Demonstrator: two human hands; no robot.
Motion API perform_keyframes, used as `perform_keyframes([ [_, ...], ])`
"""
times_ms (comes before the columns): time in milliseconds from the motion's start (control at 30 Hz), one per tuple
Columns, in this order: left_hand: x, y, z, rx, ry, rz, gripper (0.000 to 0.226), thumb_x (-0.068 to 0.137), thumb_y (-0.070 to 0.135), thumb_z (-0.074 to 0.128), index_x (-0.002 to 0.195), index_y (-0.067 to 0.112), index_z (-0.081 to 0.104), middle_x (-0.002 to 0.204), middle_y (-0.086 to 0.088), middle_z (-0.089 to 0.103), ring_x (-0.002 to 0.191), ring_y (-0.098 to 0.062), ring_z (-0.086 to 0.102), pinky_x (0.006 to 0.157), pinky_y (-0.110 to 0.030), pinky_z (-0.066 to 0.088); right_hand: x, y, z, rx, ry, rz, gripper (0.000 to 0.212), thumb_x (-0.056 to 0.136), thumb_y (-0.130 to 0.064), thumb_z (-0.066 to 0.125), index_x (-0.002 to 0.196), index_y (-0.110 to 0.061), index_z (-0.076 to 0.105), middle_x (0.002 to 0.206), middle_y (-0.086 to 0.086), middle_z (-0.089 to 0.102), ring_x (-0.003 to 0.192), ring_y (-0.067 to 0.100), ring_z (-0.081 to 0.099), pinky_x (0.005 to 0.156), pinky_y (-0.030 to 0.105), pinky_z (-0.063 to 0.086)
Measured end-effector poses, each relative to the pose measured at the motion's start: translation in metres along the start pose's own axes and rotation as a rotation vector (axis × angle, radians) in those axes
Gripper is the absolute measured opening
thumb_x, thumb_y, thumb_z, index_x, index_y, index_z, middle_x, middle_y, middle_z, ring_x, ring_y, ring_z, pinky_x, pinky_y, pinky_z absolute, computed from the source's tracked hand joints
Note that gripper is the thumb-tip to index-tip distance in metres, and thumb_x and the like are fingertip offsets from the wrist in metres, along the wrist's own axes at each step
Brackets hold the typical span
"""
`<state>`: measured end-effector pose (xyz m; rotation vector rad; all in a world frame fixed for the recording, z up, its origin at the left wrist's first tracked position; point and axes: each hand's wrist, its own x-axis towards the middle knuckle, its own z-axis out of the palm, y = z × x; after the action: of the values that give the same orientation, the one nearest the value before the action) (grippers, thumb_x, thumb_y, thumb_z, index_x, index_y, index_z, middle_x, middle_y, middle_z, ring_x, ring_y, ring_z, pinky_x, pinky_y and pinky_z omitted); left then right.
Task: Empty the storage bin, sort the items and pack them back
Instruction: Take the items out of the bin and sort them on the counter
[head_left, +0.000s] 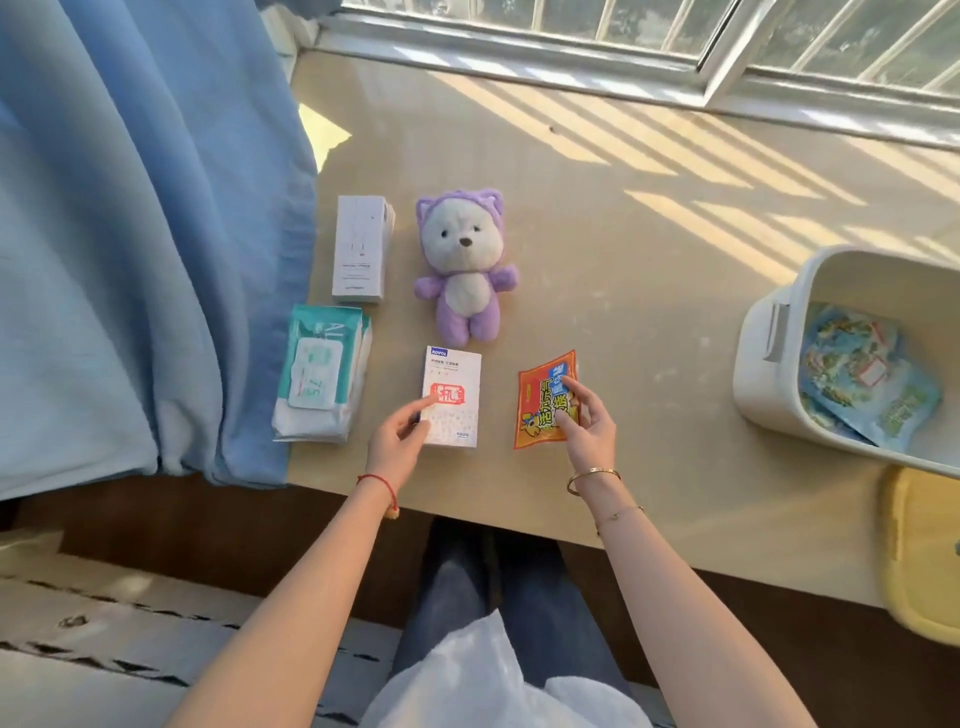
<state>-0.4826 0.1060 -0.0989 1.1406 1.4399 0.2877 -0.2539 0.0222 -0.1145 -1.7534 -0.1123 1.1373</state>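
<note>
A white storage bin (763, 374) stands at the table's right side with blue snack packets (862, 379) inside. On the table lie a purple plush bear (462, 270), a tall white box (358, 249), a pack of wet wipes (322, 374), a small white box with a red stamp (452, 395) and an orange snack packet (540, 405). My left hand (400, 436) rests its fingertips on the small white box's left edge. My right hand (587, 421) has its fingers on the orange packet, which lies flat on the table.
A blue curtain (130, 234) hangs along the table's left edge beside the wipes. A window frame (571, 47) runs along the far side. A yellow lid (919, 551) sits at the near right corner, below the bin. My legs are under the table's front edge.
</note>
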Motion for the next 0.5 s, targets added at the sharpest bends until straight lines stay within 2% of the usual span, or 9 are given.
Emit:
perform_keyframes([
  [100,0.006,-0.010,0.003,0.024,0.024,0.002,0.038,0.096,0.006,0.052,0.116,0.037,0.063,0.129,0.005,0.060,0.120,-0.010,0.055,0.083,-0.012,0.050,0.006,0.023,-0.001,-0.158,0.029,-0.013,0.046,0.089,0.007,0.058,0.122,-0.024,0.061,0.126,0.007,0.058,0.109,0.018,0.064,0.079,0.039,0.060],
  [167,0.007,-0.013,0.004,0.067,0.061,0.012,0.037,0.096,0.005,0.052,0.119,0.031,0.064,0.129,0.004,0.060,0.117,-0.009,0.055,0.081,-0.007,0.047,0.008,0.032,-0.003,-0.359,0.040,-0.078,0.046,0.087,0.005,0.060,0.124,-0.023,0.059,0.124,0.003,0.056,0.113,0.016,0.059,0.090,0.041,0.056],
  [233,0.009,-0.014,0.004,0.101,0.084,0.032,0.037,0.095,0.003,0.051,0.120,0.026,0.065,0.128,0.004,0.060,0.115,-0.008,0.054,0.079,-0.002,0.044,0.006,0.034,-0.002,-0.572,0.035,-0.141,0.046,0.087,0.003,0.061,0.129,-0.015,0.056,0.123,0.004,0.054,0.115,0.017,0.054,0.099,0.029,0.047],
  [300,0.009,-0.016,0.005,0.121,0.096,0.054,0.038,0.094,0.003,0.052,0.121,0.026,0.064,0.128,0.005,0.059,0.115,-0.008,0.054,0.079,-0.002,0.044,0.005,0.034,-0.001,-0.700,0.011,-0.157,0.046,0.090,0.000,0.061,0.134,-0.010,0.052,0.126,0.008,0.052,0.119,0.018,0.051,0.095,0.018,0.038],
  [400,0.012,-0.018,0.002,0.152,0.106,0.064,0.038,0.094,0.005,0.054,0.122,0.028,0.063,0.129,0.004,0.059,0.116,-0.011,0.056,0.087,-0.015,0.050,0.006,0.036,-0.001,-0.809,-0.040,-0.127,0.049,0.092,-0.007,0.059,0.139,-0.011,0.046,0.133,0.008,0.048,0.124,0.019,0.047,0.098,0.019,0.037],
  [500,0.009,-0.017,-0.006,0.240,0.066,0.079,0.036,0.093,0.011,0.057,0.122,0.033,0.062,0.136,0.000,0.057,0.122,-0.014,0.054,0.099,-0.036,0.050,0.005,0.035,-0.005,-0.935,-0.041,-0.130,0.049,0.093,-0.015,0.060,0.139,-0.015,0.045,0.142,0.009,0.041,0.132,0.024,0.039,0.109,0.035,0.038],
])
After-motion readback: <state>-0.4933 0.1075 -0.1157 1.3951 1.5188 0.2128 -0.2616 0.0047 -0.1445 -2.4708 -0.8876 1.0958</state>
